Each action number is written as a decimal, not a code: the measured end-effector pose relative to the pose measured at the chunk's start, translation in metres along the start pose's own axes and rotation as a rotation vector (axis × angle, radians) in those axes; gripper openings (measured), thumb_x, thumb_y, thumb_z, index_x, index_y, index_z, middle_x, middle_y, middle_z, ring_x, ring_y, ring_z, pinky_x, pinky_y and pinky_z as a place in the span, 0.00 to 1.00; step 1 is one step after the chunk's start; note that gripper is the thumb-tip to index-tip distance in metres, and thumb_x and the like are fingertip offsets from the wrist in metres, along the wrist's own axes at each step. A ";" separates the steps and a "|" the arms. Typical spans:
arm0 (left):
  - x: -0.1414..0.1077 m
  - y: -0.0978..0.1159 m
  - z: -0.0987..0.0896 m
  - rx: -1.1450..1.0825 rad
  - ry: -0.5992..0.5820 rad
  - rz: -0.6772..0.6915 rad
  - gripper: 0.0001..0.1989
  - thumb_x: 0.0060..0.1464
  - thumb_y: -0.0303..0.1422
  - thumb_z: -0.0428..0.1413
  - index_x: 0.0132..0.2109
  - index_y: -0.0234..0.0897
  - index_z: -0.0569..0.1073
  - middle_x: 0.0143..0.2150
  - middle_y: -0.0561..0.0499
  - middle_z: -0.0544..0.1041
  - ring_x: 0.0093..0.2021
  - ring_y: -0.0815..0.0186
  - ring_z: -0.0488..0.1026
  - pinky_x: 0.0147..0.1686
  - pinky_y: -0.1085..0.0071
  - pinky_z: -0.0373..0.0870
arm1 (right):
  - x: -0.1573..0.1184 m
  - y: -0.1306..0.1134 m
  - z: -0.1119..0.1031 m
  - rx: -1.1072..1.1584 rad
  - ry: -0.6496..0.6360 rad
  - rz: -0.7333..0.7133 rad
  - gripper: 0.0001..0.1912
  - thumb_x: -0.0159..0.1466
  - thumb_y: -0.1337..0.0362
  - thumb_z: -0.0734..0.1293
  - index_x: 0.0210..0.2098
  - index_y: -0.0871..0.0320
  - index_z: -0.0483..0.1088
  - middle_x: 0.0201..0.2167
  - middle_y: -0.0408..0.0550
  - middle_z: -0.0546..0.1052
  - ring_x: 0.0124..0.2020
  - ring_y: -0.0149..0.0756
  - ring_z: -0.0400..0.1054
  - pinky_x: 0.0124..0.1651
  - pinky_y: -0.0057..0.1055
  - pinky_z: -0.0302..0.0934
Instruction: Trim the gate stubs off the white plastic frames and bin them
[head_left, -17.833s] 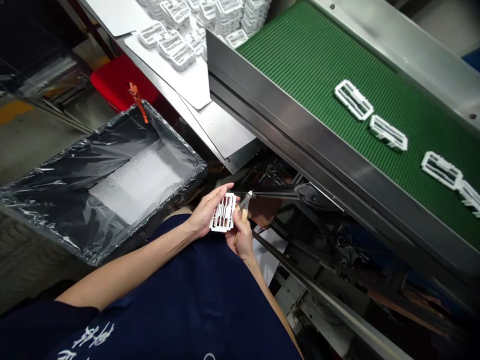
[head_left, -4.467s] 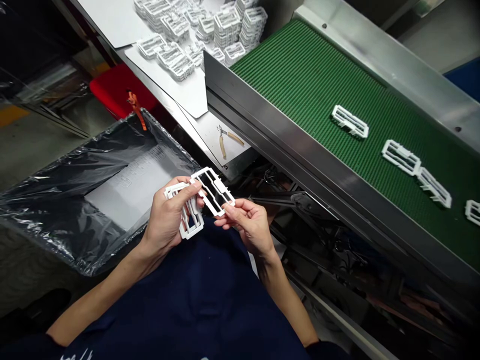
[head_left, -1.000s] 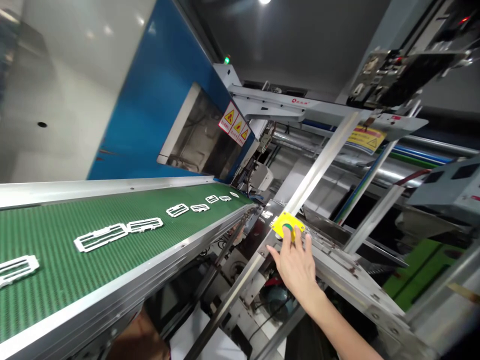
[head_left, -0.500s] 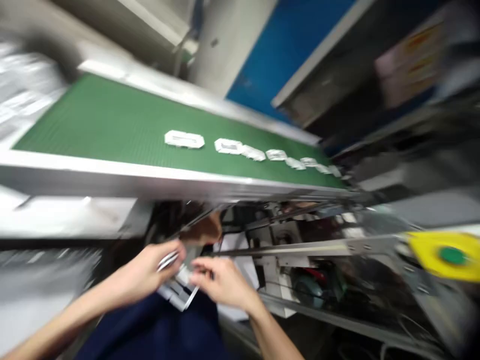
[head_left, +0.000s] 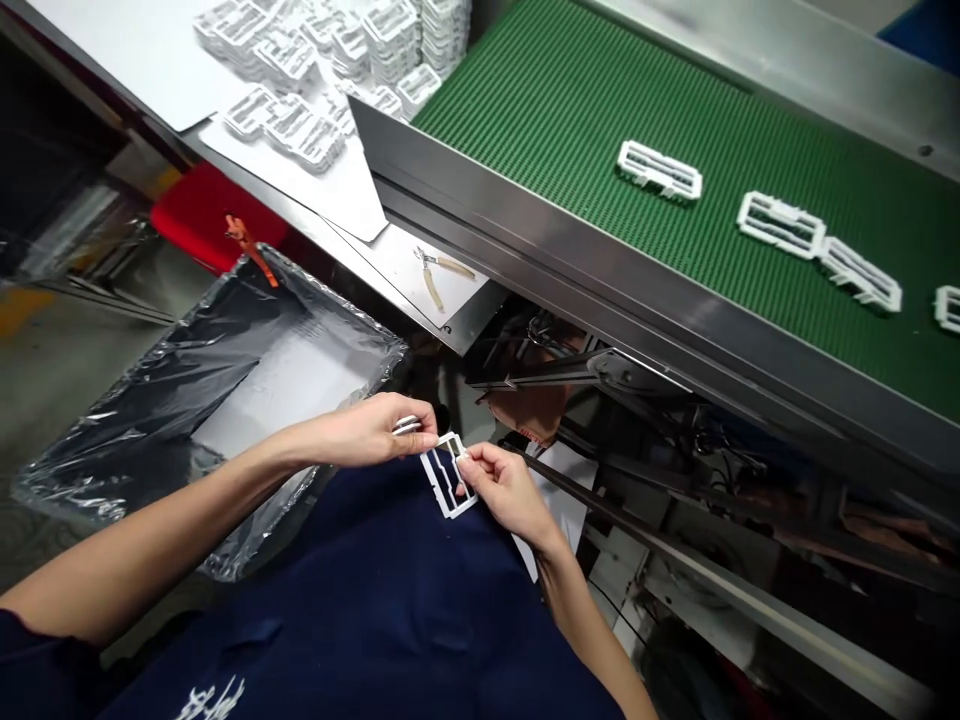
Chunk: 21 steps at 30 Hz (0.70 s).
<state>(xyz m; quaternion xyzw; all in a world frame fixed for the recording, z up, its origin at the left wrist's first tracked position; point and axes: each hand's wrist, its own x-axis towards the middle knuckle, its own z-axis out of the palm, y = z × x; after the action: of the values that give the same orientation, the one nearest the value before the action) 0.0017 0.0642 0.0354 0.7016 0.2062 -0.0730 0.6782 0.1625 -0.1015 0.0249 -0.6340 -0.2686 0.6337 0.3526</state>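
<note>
In front of my dark blue clothing I hold a white plastic frame [head_left: 442, 482] with rectangular openings, tilted, between both hands. My left hand [head_left: 386, 430] pinches its upper left corner, and another small white piece [head_left: 406, 425] is tucked in the curled fingers. My right hand [head_left: 506, 488] grips the frame's right side, thumb on top. Beyond, a green ribbed conveyor belt [head_left: 540, 95] carries several similar frames, the nearest being a white plastic frame [head_left: 660, 170] lying flat.
Stacks of white frames [head_left: 307, 130] stand on a white-covered table [head_left: 127, 50] at upper left. Side cutters [head_left: 435, 272] lie near its corner. Below is a bin lined with clear plastic [head_left: 150, 400], an orange clip [head_left: 251, 250] on its rim. A metal conveyor side [head_left: 600, 260] runs above my hands.
My view has swung left and sharpened, bringing the table, stacked frames, cutters and lined bin into sight. Both hands still hold the frame, now turned with its openings more visible.
</note>
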 end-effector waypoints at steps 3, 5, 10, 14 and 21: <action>-0.006 0.000 0.003 0.127 0.022 -0.016 0.09 0.56 0.34 0.50 0.30 0.36 0.69 0.25 0.53 0.68 0.26 0.67 0.62 0.25 0.74 0.57 | 0.005 0.000 -0.002 -0.077 -0.071 -0.013 0.15 0.62 0.53 0.62 0.33 0.61 0.68 0.22 0.42 0.72 0.22 0.25 0.63 0.27 0.22 0.55; -0.009 0.000 0.005 0.192 0.054 0.001 0.08 0.56 0.32 0.50 0.29 0.35 0.68 0.26 0.53 0.68 0.27 0.67 0.63 0.27 0.74 0.58 | 0.010 -0.001 -0.002 -0.116 -0.129 -0.029 0.15 0.62 0.53 0.61 0.34 0.61 0.68 0.22 0.42 0.71 0.23 0.25 0.62 0.27 0.23 0.55; -0.016 -0.003 0.015 -0.014 0.158 0.169 0.09 0.59 0.33 0.48 0.37 0.33 0.70 0.40 0.47 0.71 0.37 0.65 0.67 0.38 0.71 0.62 | 0.020 -0.001 0.001 -0.084 -0.312 -0.100 0.15 0.63 0.53 0.61 0.37 0.60 0.68 0.25 0.42 0.70 0.27 0.27 0.63 0.33 0.25 0.58; -0.023 -0.007 0.024 -0.138 0.164 0.142 0.12 0.60 0.36 0.48 0.38 0.31 0.70 0.35 0.48 0.72 0.35 0.65 0.67 0.35 0.71 0.63 | 0.034 -0.008 -0.005 -0.178 -0.495 -0.120 0.17 0.63 0.52 0.60 0.38 0.60 0.70 0.27 0.42 0.70 0.26 0.26 0.62 0.30 0.24 0.58; -0.033 -0.008 0.032 -0.122 0.330 0.097 0.10 0.60 0.33 0.48 0.36 0.32 0.70 0.35 0.49 0.73 0.34 0.66 0.67 0.36 0.71 0.62 | 0.164 -0.064 -0.026 -1.102 0.114 -0.278 0.25 0.67 0.53 0.51 0.53 0.66 0.62 0.50 0.58 0.69 0.52 0.39 0.63 0.50 0.30 0.56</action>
<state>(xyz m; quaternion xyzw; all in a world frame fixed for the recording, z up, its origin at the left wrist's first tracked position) -0.0253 0.0263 0.0385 0.6708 0.2847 0.0885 0.6790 0.2034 0.0633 -0.0270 -0.7162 -0.6208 0.3124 0.0637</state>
